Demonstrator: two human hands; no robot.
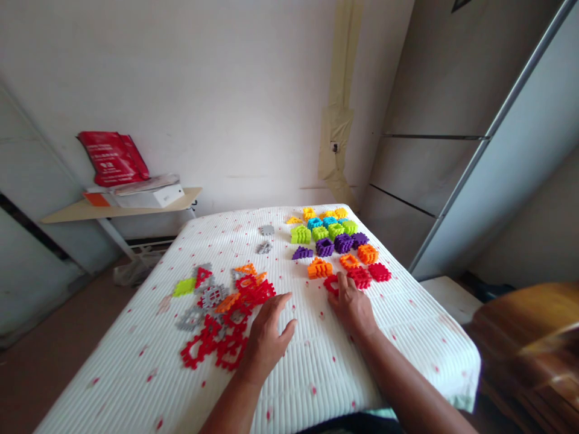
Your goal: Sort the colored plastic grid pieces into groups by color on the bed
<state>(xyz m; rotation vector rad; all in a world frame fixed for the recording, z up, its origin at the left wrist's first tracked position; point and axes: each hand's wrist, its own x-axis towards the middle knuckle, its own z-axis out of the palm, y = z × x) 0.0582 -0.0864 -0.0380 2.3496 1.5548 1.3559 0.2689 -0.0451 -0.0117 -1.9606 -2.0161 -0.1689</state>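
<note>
Far to my left a pale wooden shelf board against the wall carries a red plastic bag and a flat white cardboard box; nearer stands the table under its white ribbed cloth, flecked with red. On the cloth's left half lies a loose heap of flat toothed plastic pieces — mostly red, with grey, orange and one lime-green piece at its outer edge; they overlap in no order. My left hand rests palm down just right of that heap, fingers spread, holding nothing; the forefinger is just beside the nearest red pieces. Beyond it, toward the wall, two small grey plastic pieces lie apart from the rest. My right hand lies near the left one, bare cloth between them; its fingertips cover a single red toothed plastic piece, and whether they pinch it or merely press on it I cannot tell. That piece sits at the near edge of the sorted rows — red stacks just beside my fingers, then orange stacks, purple stacks, green stacks, and yellow stacks farthest off. Right of the table stand grey cabinet doors; at the lower right, blurred brown wooden furniture.
</note>
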